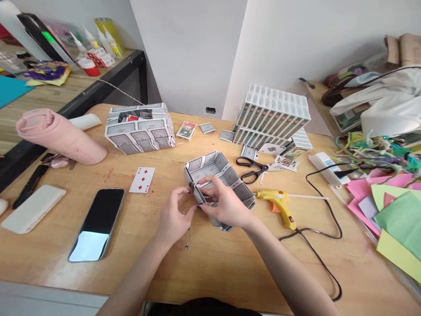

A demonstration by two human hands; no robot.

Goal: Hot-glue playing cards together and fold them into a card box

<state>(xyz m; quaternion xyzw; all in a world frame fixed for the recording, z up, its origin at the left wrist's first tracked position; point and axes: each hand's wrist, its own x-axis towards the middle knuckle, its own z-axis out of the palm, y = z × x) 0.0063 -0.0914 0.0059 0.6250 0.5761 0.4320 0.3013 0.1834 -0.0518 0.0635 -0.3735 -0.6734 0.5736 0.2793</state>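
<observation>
An open-topped box (242, 188) folded from grey-backed playing cards sits at the middle of the table. My left hand (173, 216) pinches the outer side of its left wall near the corner, thumb and index finger bent. My right hand (225, 202) reaches over the rim, its fingers closed on the same wall from inside and on top. Part of the near wall is hidden behind my right hand. Left of the box, a three of diamonds card (142, 180) lies face up. A yellow glue gun (279, 205) and black scissors (252, 169) lie to the right.
A finished-looking card box (140, 131) stands at the back left beside a pink bottle (62, 136). Stacked card packs (272, 115) rise at the back right. A phone (98, 224) lies at left; a black cord (317, 251) trails from a power strip (329, 169) at right.
</observation>
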